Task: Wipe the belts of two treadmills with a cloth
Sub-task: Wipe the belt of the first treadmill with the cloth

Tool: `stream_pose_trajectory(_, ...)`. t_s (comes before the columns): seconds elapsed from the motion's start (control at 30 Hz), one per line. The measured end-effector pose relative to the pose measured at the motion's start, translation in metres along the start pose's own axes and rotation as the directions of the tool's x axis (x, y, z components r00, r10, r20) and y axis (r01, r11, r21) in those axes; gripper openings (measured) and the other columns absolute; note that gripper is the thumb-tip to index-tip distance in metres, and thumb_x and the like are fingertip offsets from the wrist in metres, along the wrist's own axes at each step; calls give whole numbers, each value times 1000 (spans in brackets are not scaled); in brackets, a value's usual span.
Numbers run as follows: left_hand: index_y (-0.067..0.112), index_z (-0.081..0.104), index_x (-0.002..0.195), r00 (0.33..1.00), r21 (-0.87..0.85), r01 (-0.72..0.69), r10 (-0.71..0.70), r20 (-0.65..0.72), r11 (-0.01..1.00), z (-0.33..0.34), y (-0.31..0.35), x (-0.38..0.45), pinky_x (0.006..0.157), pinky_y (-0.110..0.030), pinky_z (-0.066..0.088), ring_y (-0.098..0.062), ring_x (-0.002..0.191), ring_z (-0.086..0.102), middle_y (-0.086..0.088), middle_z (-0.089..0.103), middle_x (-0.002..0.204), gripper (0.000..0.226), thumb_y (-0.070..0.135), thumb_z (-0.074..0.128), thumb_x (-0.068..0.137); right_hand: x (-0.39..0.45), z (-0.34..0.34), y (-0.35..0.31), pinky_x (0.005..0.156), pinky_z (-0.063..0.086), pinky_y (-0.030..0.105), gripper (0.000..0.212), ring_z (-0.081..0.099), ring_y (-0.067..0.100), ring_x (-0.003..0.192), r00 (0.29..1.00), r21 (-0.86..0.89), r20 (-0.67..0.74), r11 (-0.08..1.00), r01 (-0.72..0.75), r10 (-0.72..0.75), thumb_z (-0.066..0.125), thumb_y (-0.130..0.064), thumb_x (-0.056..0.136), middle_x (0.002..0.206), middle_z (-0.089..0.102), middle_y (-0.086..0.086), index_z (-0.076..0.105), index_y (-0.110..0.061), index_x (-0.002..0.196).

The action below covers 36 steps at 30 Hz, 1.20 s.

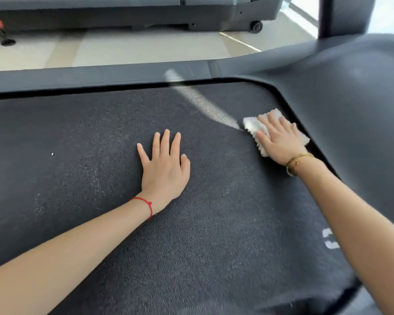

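A person's right hand (280, 138) presses a white cloth (254, 128) flat against the dark belt (100, 137) of a treadmill, fingers straight on top of the fabric rather than curled round it, at the belt's far right corner just beside the grey motor cover (355, 92). The left hand (164, 164) (a red string (146, 204) at its wrist) lies open and flat near the belt's middle, grasping nothing. A second treadmill (134, 12) stands beyond the belt, across a strip of pale floor (123, 48).
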<state>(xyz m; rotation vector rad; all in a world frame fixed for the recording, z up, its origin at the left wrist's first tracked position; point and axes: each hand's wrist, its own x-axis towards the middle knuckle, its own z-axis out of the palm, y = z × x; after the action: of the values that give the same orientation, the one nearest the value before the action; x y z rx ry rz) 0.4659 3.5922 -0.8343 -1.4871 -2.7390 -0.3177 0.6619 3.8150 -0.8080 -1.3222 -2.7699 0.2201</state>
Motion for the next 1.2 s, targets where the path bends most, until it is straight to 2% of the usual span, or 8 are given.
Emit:
stream_pose_trajectory(0.13, 20, 17, 158, 1000, -31, 6, -6, 2, 1000, -4, 2, -2, 118, -65, 2, -25, 153, 5, -5, 12, 166, 59, 36, 25, 102, -83, 1, -34, 117, 11, 47, 53, 14, 21, 143, 997, -14, 19, 997, 73, -73, 27, -44, 101, 158, 17, -6, 22, -30, 151)
stream_pose_trajectory(0.33, 19, 20, 157, 1000, -62, -5, 5, 2, 998, -10, 1, -7, 118, -64, 1, -26, 153, 6, -6, 14, 165, 57, 36, 28, 103, -185, 13, -68, 120, -6, 41, 56, -6, 14, 148, 978, 53, 85, 981, 186, -190, 19, -53, 99, 161, -2, -14, 8, -41, 152)
stream_pose_trajectory(0.5, 19, 21, 157, 999, -67, -42, 44, 27, 997, -13, -5, -10, 119, -61, 2, -27, 152, 7, -6, 15, 165, 57, 38, 28, 103, -187, 6, -32, 119, -5, 43, 55, -4, 20, 149, 989, 21, 71, 991, -133, 131, 21, -50, 100, 163, 0, -9, 8, -39, 152)
stream_pose_trajectory(0.6, 18, 20, 157, 996, -62, -78, 81, 37, 995, -13, -9, -17, 121, -58, 3, -28, 152, 8, -8, 15, 165, 58, 38, 29, 104, -194, 8, -47, 118, -5, 46, 54, -2, 24, 149, 980, 8, 56, 982, -191, 190, 22, -47, 101, 163, 2, -5, 11, -36, 153)
stream_pose_trajectory(0.83, 17, 21, 157, 983, -28, -184, 185, 7, 982, -11, -21, -47, 122, -52, 6, -27, 152, 12, -7, 17, 164, 57, 37, 30, 104, -274, 27, -166, 119, -12, 44, 53, -11, 23, 149, 977, 45, 118, 984, 171, -176, 16, -49, 102, 162, -7, -10, 4, -40, 153)
stream_pose_trajectory(0.97, 16, 24, 156, 978, -45, -207, 207, -2, 977, -15, -24, -56, 122, -51, 7, -27, 152, 13, -7, 19, 164, 56, 36, 32, 104, -293, 31, -184, 120, -13, 39, 55, -16, 17, 148, 960, 83, 98, 963, 255, -263, 14, -53, 100, 161, -9, -15, 3, -42, 152)
stream_pose_trajectory(1.07, 17, 25, 156, 976, -58, -218, 218, -10, 974, -16, -26, -63, 122, -50, 7, -27, 151, 14, -7, 20, 164, 56, 36, 33, 104, -284, 27, -157, 121, -9, 38, 56, -9, 17, 150, 981, 44, 73, 983, 179, -182, 20, -55, 100, 161, -3, -13, 5, -41, 152)
stream_pose_trajectory(1.2, 18, 26, 156, 978, -81, -206, 206, -17, 975, -15, -26, -66, 123, -49, 6, -26, 152, 14, -6, 20, 164, 56, 37, 32, 104, -260, 10, -80, 117, 10, 47, 52, 13, 32, 146, 991, -67, -25, 989, -135, 134, 27, -44, 103, 161, 13, 4, 22, -28, 152)
